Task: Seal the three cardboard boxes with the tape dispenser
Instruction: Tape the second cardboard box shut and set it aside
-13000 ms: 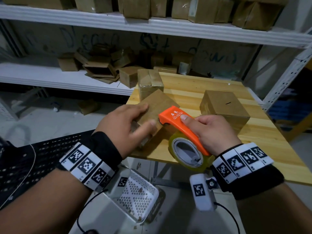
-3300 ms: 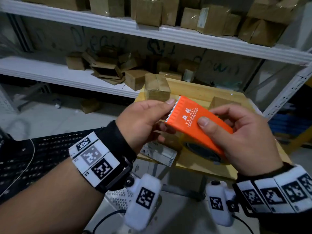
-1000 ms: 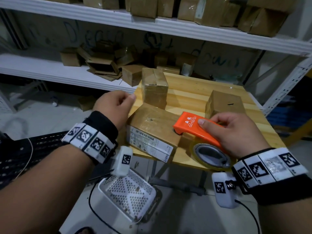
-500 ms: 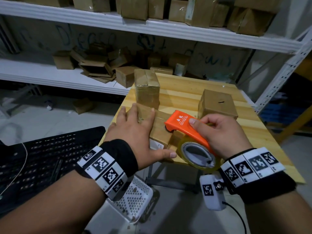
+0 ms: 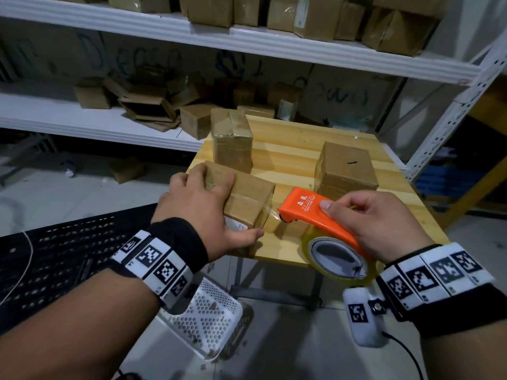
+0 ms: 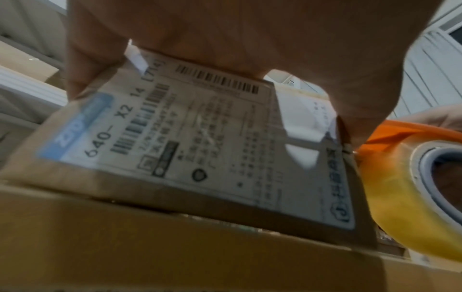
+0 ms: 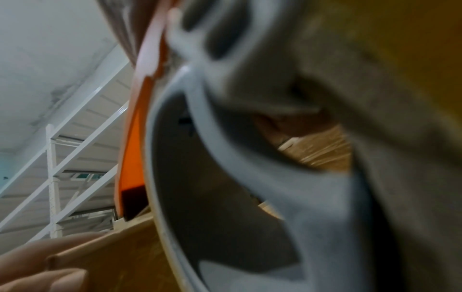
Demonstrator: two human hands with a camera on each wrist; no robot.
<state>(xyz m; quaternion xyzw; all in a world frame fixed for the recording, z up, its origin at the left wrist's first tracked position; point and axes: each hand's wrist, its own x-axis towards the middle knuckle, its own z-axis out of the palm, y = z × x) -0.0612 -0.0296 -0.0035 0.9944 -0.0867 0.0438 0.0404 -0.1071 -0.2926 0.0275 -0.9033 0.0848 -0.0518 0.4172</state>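
My left hand (image 5: 203, 207) grips the near cardboard box (image 5: 248, 197) at the table's front left corner, fingers over the top and thumb on the labelled front face (image 6: 200, 148). Just right of this box, my right hand (image 5: 370, 215) holds the orange tape dispenser (image 5: 307, 211) with its yellowish tape roll (image 5: 337, 259). A clear strip of tape (image 5: 271, 215) runs from the box's right edge to the dispenser's mouth. A tall taped box (image 5: 231, 138) stands at the back left, and a third box (image 5: 345, 165) on the right. The right wrist view shows only the blurred dispenser (image 7: 132, 158).
The small wooden table (image 5: 288, 157) ends just under my hands. White metal shelves (image 5: 247, 42) loaded with cardboard boxes stand behind it. A black perforated crate (image 5: 55, 259) lies on the floor at left, and a white perforated basket (image 5: 208, 316) below my left wrist.
The dispenser has slid off the near box's top to its right side, drawing a strip of tape after it. My left hand still holds the box.
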